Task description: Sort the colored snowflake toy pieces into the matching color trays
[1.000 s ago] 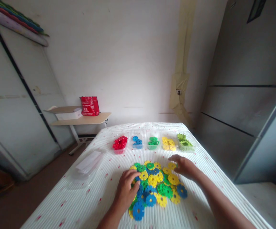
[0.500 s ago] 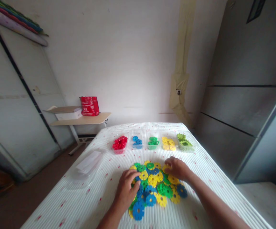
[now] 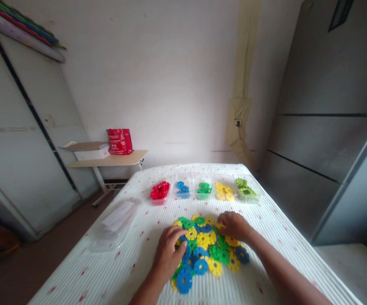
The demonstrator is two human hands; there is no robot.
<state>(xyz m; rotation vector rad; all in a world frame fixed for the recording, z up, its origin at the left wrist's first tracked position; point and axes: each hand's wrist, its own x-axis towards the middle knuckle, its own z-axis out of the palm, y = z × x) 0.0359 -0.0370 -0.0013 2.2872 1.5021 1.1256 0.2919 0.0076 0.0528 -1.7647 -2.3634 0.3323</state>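
Note:
A loose pile of flower-shaped plastic discs in yellow, green and blue lies near the middle of the table, among them a blue disc (image 3: 184, 280) at its near edge. My left hand (image 3: 169, 249) rests against the pile's left side, thumb and fingers apart, holding nothing I can see. At the far right of the pile, my right hand (image 3: 235, 225) has its fingers curled down on a yellow disc (image 3: 220, 226), which they partly hide. Beneath that wrist lie more yellow discs and a dark blue disc (image 3: 242, 255).
Clear tubs stand in a row behind the pile: red pieces (image 3: 159, 191), blue pieces (image 3: 182, 189), green pieces (image 3: 204, 190), yellow pieces (image 3: 224, 191) and light green pieces (image 3: 245, 188). At left lies a clear plastic container (image 3: 108, 240) with white strips. A fridge (image 3: 323, 127) stands at right.
My right hand's fingers have curled further down and closed over the yellow disc at the pile's far right. My left hand has stayed in place.

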